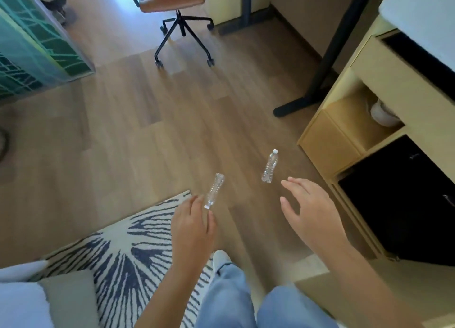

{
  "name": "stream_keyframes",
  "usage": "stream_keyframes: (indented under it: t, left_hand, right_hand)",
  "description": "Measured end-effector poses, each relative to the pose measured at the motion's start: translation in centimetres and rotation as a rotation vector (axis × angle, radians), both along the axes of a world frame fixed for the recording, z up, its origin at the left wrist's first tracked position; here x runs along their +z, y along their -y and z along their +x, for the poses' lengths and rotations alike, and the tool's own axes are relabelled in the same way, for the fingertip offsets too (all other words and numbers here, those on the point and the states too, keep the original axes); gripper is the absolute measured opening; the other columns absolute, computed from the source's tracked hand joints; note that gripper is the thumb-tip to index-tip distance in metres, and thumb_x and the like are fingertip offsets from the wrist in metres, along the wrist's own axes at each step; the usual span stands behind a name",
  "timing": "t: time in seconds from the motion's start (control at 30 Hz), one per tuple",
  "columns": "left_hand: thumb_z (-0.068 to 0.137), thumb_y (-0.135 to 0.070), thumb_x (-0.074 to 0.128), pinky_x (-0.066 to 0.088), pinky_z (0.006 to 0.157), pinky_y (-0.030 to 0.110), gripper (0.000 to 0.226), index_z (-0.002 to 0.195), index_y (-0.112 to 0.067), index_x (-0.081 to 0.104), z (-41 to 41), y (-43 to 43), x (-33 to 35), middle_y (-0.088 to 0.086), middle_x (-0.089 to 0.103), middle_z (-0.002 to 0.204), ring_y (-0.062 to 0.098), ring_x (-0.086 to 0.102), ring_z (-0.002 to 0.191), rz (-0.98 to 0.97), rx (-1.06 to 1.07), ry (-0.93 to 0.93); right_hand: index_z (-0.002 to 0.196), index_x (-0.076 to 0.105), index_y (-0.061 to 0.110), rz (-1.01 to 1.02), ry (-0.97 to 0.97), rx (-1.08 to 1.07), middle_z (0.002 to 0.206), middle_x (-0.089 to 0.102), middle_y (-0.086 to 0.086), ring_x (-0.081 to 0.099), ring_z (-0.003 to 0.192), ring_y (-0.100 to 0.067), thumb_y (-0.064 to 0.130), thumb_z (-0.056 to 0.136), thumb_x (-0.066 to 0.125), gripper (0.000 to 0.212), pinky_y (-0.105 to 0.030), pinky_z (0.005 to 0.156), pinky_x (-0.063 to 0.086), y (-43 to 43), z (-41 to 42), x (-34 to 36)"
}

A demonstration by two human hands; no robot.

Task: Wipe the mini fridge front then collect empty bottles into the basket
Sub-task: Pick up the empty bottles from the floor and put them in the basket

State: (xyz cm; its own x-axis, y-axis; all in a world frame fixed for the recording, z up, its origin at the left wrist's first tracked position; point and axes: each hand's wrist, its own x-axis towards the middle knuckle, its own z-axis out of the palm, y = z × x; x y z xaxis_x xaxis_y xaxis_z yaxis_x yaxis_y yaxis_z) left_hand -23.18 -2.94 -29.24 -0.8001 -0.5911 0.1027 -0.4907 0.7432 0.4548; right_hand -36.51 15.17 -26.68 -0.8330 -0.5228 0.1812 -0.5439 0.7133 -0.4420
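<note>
Wooden floor (147,143) between rug (118,249) edge and cabinet (327,145), bottle (270,166) near right hand (310,214)

Rolling chair (172,0) is parked far back | striped rug (118,254) is spread near-left | desk leg (330,57) is planted right

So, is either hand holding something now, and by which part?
The left hand pinches a clear bottle at its capped neck; the right hand is open, holding nothing.
</note>
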Motion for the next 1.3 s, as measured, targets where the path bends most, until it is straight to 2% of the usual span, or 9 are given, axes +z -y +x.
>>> stream_keyframes:
  t: [0.23,0.4,0.53,0.6,0.7,0.9,1.03,1.2,1.3]
  left_hand:
    - [0.081,-0.024,0.042,0.047,0.081,0.038,0.039,0.103,0.0,0.062,-10.0,7.2,-10.6,0.017,0.065,0.102,0.033,0.062,0.091,0.034,-0.049,0.012]
    - [0.079,-0.027,0.043,0.05,0.077,0.041,0.041,0.104,-0.001,0.063,-16.0,9.3,-22.8,0.017,0.066,0.099,0.034,0.063,0.088,0.073,-0.064,0.049]
    - [0.079,-0.033,0.045,0.048,0.08,0.04,0.046,0.107,-0.001,0.062,-18.6,11.4,-34.3,0.017,0.065,0.103,0.035,0.062,0.092,0.092,0.0,0.081]
    - [0.079,-0.032,0.054,0.047,0.084,0.043,0.045,0.11,0.0,0.061,-19.5,12.3,-40.2,0.018,0.064,0.107,0.036,0.061,0.096,0.107,0.027,0.115]
    - [0.073,-0.018,0.074,0.045,0.087,0.044,0.046,0.113,0.001,0.06,-20.4,13.0,-48.0,0.019,0.063,0.11,0.037,0.059,0.1,0.139,0.056,0.149]
    - [0.067,-0.013,0.079,0.045,0.087,0.046,0.052,0.113,0.003,0.058,-20.9,14.6,-60.9,0.021,0.062,0.109,0.039,0.058,0.099,0.155,0.006,0.17]
    - [0.067,-0.014,0.079,0.045,0.088,0.047,0.056,0.116,0.004,0.057,-20.6,15.6,-66.8,0.023,0.06,0.114,0.04,0.056,0.103,0.139,0.023,0.187]
    - [0.066,-0.016,0.08,0.043,0.092,0.05,0.062,0.12,0.001,0.055,-19.3,16.2,-71.0,0.025,0.055,0.121,0.041,0.051,0.111,0.136,0.041,0.196]
    - [0.066,-0.016,0.08,0.042,0.094,0.049,0.064,0.123,-0.001,0.054,-18.8,16.8,-71.9,0.024,0.054,0.123,0.04,0.05,0.113,0.164,0.063,0.196]
  right_hand:
    - [0.102,0.068,0.007,0.081,0.064,-0.059,0.101,0.069,-0.009,0.065,0.092,-0.028,0.023,0.076,0.054,0.034,-0.041,0.082,0.049,6.4,-7.9,-9.3]
    - [0.109,0.065,0.008,0.079,0.195,-0.117,0.107,0.067,-0.008,0.062,0.098,-0.029,0.013,0.08,0.066,0.03,-0.039,0.087,0.045,9.2,-13.1,-21.2]
    - [0.108,0.065,0.01,0.121,0.23,-0.104,0.104,0.067,-0.008,0.062,0.097,-0.029,0.017,0.081,0.062,0.028,-0.039,0.085,0.046,10.6,-17.1,-32.1]
    - [0.105,0.066,0.011,0.174,0.214,-0.057,0.101,0.068,-0.007,0.063,0.091,-0.03,0.023,0.079,0.057,0.03,-0.038,0.081,0.048,10.8,-18.8,-37.6]
    - [0.112,0.063,0.011,0.225,0.268,-0.049,0.106,0.066,-0.007,0.06,0.097,-0.031,0.02,0.083,0.061,0.03,-0.037,0.084,0.042,10.7,-20.9,-45.3]
    - [0.112,0.063,0.006,0.269,0.315,-0.064,0.106,0.065,-0.015,0.059,0.098,-0.036,0.016,0.081,0.064,0.033,-0.041,0.084,0.043,9.8,-24.6,-58.2]
    - [0.118,0.06,0.008,0.306,0.316,-0.086,0.111,0.062,-0.014,0.057,0.103,-0.036,0.02,0.081,0.064,0.039,-0.042,0.086,0.043,9.2,-26.1,-64.6]
    - [0.123,0.054,0.011,0.191,0.385,-0.24,0.116,0.056,-0.015,0.056,0.099,-0.036,0.022,0.08,0.065,0.047,-0.048,0.084,0.047,8.8,-27.2,-69.6]
    - [0.128,0.05,0.012,0.145,0.411,-0.322,0.122,0.051,-0.013,0.054,0.105,-0.034,0.026,0.08,0.066,0.053,-0.044,0.088,0.046,8.8,-27.6,-71.1]
